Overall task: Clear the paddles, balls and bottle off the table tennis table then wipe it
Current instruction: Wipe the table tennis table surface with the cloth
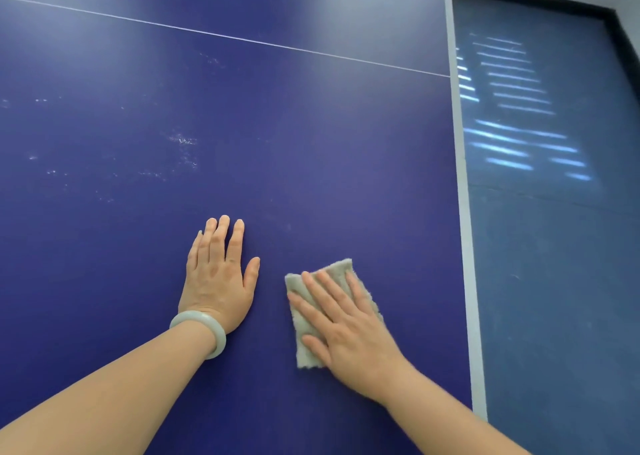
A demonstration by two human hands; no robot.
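Two hands lie flat on the table (311, 125); I log this as the wiping step. Right hand (349, 330) is spread on a folded grey cloth (341, 269), fingers straight, pressing it to the blue top, with no finger curled round it that I can see. Left hand (218, 278) rests open and bare on the top just left of the cloth, holding nothing, with a pale bracelet (204, 330) at its wrist. No paddle, ball or bottle is in view, so I judge this part cleared.

Risks:
- Pale specks (183, 141) lie well beyond the cloth and to its left. Strokes kept near the cloth's present spot would miss them.
- White edge band (464, 212) runs to the right of the cloth. A stroke carried that way could push the cloth off onto the floor (554, 281).
- Nothing pinches the cloth, so it may slip out from under the palm.
- Left palm may leave a print on the wiped top.

Hidden:
- Much of the cloth sits under the right hand.
- I cannot tell whether the cloth is damp or dry.
- The table is cut off left of the cloth and on the near side.
- Beyond the thin white line (242, 38) only a strip of table shows, so I cannot say what sits on the rest.
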